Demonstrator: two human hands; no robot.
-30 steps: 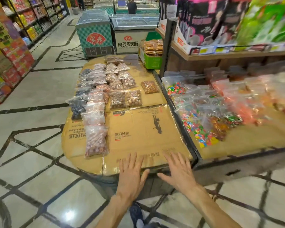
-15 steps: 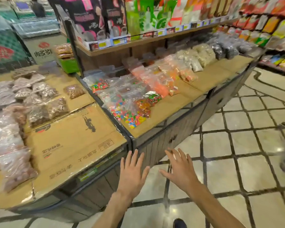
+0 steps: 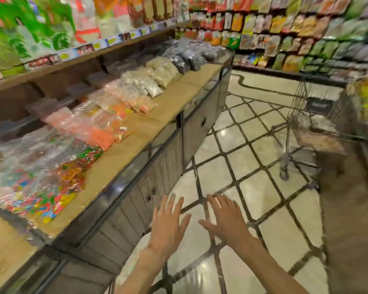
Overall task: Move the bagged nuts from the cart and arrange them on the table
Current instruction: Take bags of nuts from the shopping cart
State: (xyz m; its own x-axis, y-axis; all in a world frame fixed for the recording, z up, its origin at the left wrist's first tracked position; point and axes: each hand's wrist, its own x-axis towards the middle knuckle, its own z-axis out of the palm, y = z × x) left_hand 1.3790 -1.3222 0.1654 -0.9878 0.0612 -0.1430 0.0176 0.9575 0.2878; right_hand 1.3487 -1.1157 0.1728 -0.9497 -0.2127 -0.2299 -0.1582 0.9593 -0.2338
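Hands, left and right, are hovering spread and empty, well short of the cart; its blurred bags are risking a fumbled grab.

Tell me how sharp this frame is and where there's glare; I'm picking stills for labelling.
Head view: motion blur smears the cart and the wall shelves, wide-angle bending curves the counter edge, ceiling lights glare on the floor tiles; left hand and right hand stay fairly sharp, both empty.
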